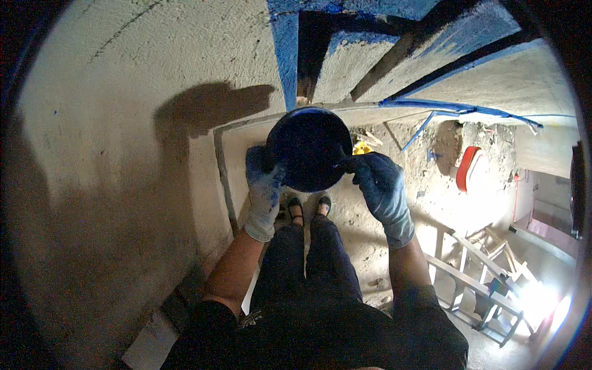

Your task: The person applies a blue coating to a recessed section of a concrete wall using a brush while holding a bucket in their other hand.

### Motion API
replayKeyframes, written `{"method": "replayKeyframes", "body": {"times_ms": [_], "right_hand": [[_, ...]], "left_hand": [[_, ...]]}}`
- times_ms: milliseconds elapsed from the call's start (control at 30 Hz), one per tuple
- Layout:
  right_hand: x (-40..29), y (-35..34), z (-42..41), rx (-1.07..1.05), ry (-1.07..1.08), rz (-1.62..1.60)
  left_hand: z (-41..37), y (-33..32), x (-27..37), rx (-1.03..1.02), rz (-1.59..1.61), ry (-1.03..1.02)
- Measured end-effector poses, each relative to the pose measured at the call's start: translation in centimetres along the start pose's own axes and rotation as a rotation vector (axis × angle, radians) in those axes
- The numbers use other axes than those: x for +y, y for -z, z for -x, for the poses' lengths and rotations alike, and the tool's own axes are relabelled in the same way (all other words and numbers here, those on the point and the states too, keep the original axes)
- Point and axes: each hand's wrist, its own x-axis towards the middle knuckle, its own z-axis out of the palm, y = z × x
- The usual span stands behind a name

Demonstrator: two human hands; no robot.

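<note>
A round container (309, 148), apparently a paint bucket, is held in front of me over my feet. Its inside looks dark blue, and how full it is cannot be told. My left hand (264, 194), in a pale glove stained blue, grips its left side. At the right rim, my right hand (379, 185) pinches the edge, its blue-grey glove smeared dark over the fingers. Just beyond the container is a rough plaster wall (222, 51). Blue painted bands (284, 51) and black bands (314, 51) fan out across that wall.
A metal ladder (476, 282) stands at the lower right beside a glaring work lamp (539, 300). Farther up are a red-rimmed round object (468, 169) and a yellow object (362, 148) on the dusty floor. Blue strips (418, 129) run along the wall's lower edge.
</note>
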Motion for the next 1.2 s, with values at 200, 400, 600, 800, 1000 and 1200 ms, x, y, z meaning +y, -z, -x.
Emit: {"method": "replayKeyframes", "body": {"times_ms": [200,400,600,800,1000,1200], "right_hand": [[0.1,-0.3,-0.5,0.042,-0.025,-0.066],[-2.3,-1.7,-8.7,0.348,0.345,-0.073],[2.8,-6.6,-11.2,0.354,0.35,0.138],[-0.4,-5.0,-11.3,0.426,0.265,0.063],[0.8,-6.6,-11.8,0.455,0.116,-0.186],[0.7,-7.7,-11.0,0.518,0.263,-0.108]], "left_hand": [[0.7,0.4,-0.9,0.096,-0.029,0.177],[2.3,2.6,-1.8,-0.036,-0.379,-0.137],[3.2,2.8,-2.1,0.082,-0.056,0.088],[4.0,5.1,-4.2,0.088,-0.104,0.092],[4.7,6.1,-5.0,0.038,-0.329,0.035],[4.9,6.7,-3.8,0.069,-0.273,0.067]]}}
